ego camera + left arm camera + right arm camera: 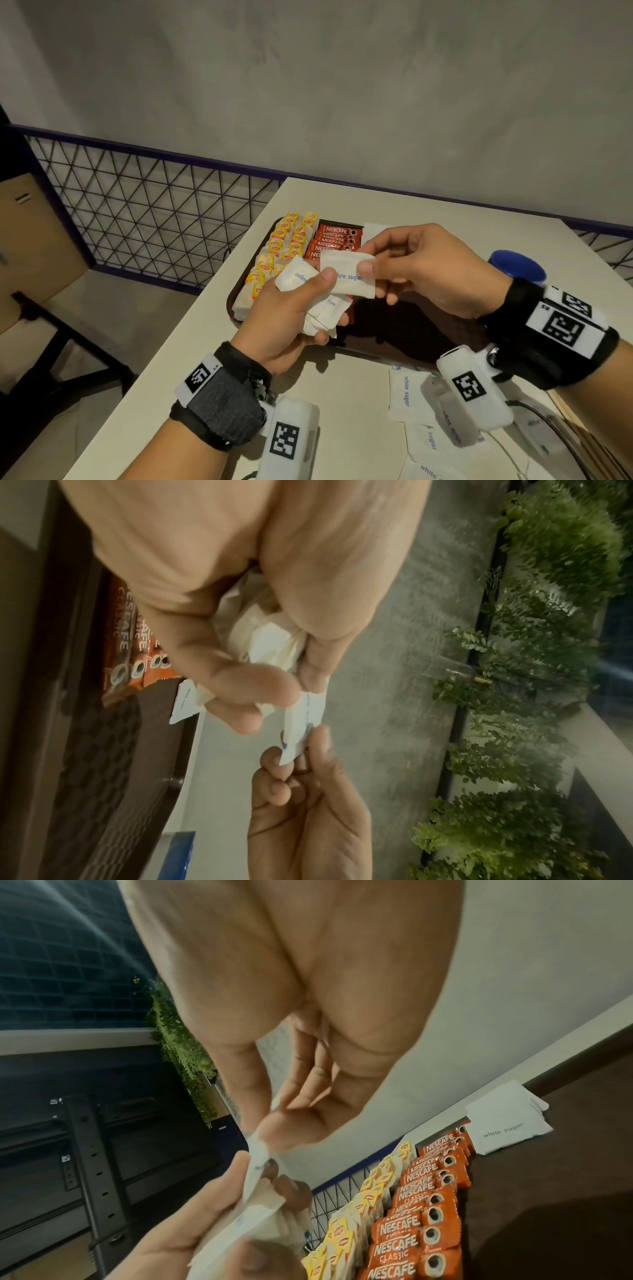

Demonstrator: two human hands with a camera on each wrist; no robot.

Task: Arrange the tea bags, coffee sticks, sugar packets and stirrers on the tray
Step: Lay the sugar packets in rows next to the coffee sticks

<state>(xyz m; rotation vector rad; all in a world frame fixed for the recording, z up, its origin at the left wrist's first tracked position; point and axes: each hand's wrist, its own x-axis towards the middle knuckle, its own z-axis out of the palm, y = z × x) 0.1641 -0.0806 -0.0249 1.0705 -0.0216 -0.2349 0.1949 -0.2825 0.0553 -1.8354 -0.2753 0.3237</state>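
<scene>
Above the dark brown tray [394, 329], my left hand [294, 308] grips a bunch of white sugar packets [323, 317]. My right hand [404, 267] pinches one sugar packet [349, 279] by its right end, its left end under my left thumb. The same packet [304, 723] shows edge-on between both hands in the left wrist view. On the tray lie rows of yellow tea bags [287, 240] at the left and red coffee sticks [334, 241] beside them. More sugar packets [507, 1123] lie on the tray past the coffee sticks [418, 1221].
Loose sugar packets [406, 394] lie on the white table [191, 359] near its front, below the tray. A blue cup [517, 267] stands to the right. A wire mesh railing [154, 205] runs along the table's left edge.
</scene>
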